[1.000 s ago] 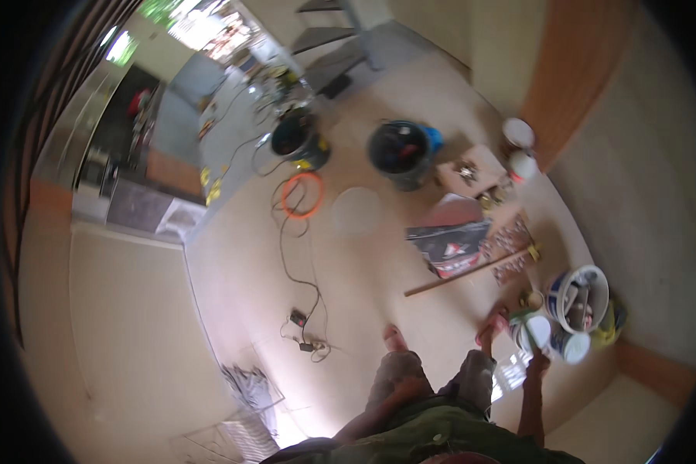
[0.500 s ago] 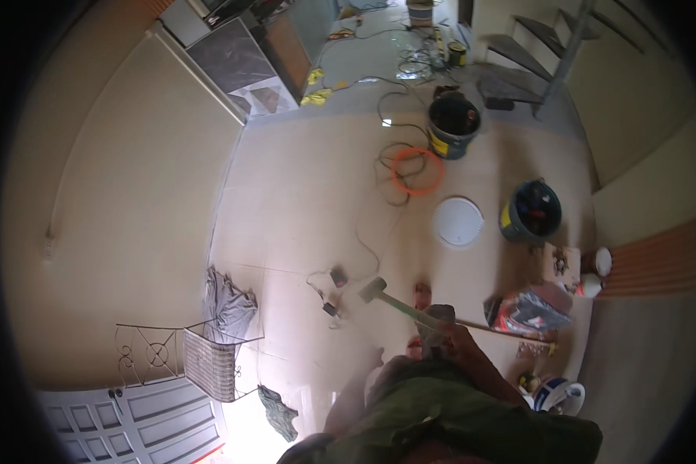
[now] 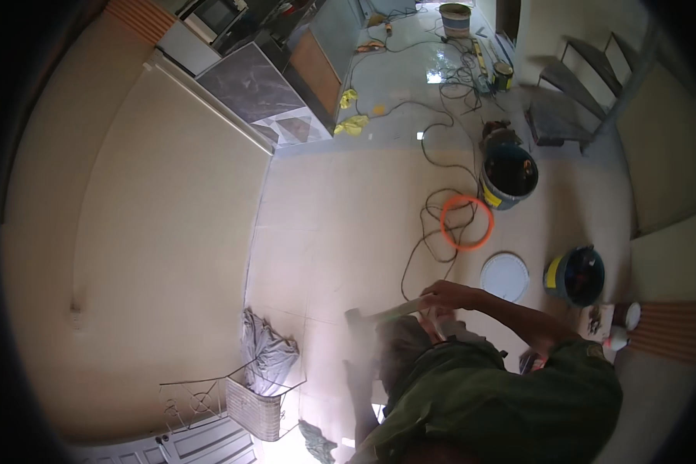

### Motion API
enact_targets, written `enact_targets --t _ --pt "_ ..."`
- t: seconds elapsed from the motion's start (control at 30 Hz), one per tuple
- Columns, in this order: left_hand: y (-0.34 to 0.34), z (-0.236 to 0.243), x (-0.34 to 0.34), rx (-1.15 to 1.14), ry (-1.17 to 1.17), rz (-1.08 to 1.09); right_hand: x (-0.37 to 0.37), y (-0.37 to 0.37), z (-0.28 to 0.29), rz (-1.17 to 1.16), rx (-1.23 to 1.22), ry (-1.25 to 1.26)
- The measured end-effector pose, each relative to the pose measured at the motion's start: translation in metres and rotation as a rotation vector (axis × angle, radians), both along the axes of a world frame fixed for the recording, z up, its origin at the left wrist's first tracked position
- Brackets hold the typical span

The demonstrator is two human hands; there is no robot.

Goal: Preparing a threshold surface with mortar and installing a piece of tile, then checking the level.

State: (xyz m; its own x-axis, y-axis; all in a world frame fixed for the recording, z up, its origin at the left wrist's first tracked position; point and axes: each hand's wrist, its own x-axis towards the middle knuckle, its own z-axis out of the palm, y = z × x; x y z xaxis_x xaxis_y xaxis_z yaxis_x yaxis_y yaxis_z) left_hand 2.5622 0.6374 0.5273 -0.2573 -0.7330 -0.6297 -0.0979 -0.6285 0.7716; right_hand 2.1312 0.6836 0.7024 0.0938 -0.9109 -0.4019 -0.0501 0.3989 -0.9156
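My right hand [image 3: 443, 296] is closed around the pale handle of a mallet [image 3: 393, 312]. The mallet points to the left, held out in front of my body, and its dark head is smeared by motion. Low on the left, my left hand [image 3: 356, 377] reaches down near the floor. Blur hides its fingers and whatever may be in them. Past my right hand, a round white lid [image 3: 505, 277] lies on the tiles. A dark cable [image 3: 433, 224] runs in loops behind the mallet, with an orange hoop [image 3: 489, 224] lying across it.
Two dark buckets [image 3: 485, 189] [image 3: 553, 274] stand ahead to the right, holding tools. A metal rack [image 3: 254, 408] with grey cloth [image 3: 267, 352] sits at the left wall. Stairs [image 3: 572, 85] rise at the far right; yellow cloths [image 3: 353, 125] lie by the counter.
My body has leaned forward and the view has shifted, so the floor things appear lower and farther right. My right arm now extends outward with the mallet, and my left arm reaches down.
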Motion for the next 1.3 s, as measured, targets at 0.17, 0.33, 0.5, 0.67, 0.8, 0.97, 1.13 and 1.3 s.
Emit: enact_targets --t 0.17,0.33,0.5,0.67,0.8,0.97,1.13,1.3 --pt "-0.155 0.035 -0.125 -0.064 -0.148 0.258 -0.044 -0.115 -0.071 0.160 -0.281 0.074" --pt "-0.322 -0.068 -0.173 -0.900 -0.541 -0.447 -0.061 -0.226 -0.010 -0.041 0.107 0.040" --pt "-0.478 0.001 -0.381 -0.077 -0.206 -1.063 -0.187 -0.265 -0.057 0.008 -0.185 0.474" --pt "-0.626 -0.001 -0.498 -0.077 0.129 -1.046 -0.291 -0.325 0.004 -0.588 0.138 -0.368" --pt "-0.676 0.079 -0.649 0.131 0.276 -0.917 -0.364 -0.352 -0.006 -0.767 0.110 -0.732" --pt "-0.746 0.094 -0.752 0.042 0.568 -0.905 -0.468 -0.425 0.008 -0.587 0.308 -0.671" --pt "-0.817 0.136 -0.831 0.310 0.098 -0.669 -0.613 -0.554 0.049 -0.015 0.192 -0.286" --pt "-0.867 0.120 -0.910 0.306 0.206 -0.562 -0.721 -0.671 0.013 0.245 0.046 0.757"
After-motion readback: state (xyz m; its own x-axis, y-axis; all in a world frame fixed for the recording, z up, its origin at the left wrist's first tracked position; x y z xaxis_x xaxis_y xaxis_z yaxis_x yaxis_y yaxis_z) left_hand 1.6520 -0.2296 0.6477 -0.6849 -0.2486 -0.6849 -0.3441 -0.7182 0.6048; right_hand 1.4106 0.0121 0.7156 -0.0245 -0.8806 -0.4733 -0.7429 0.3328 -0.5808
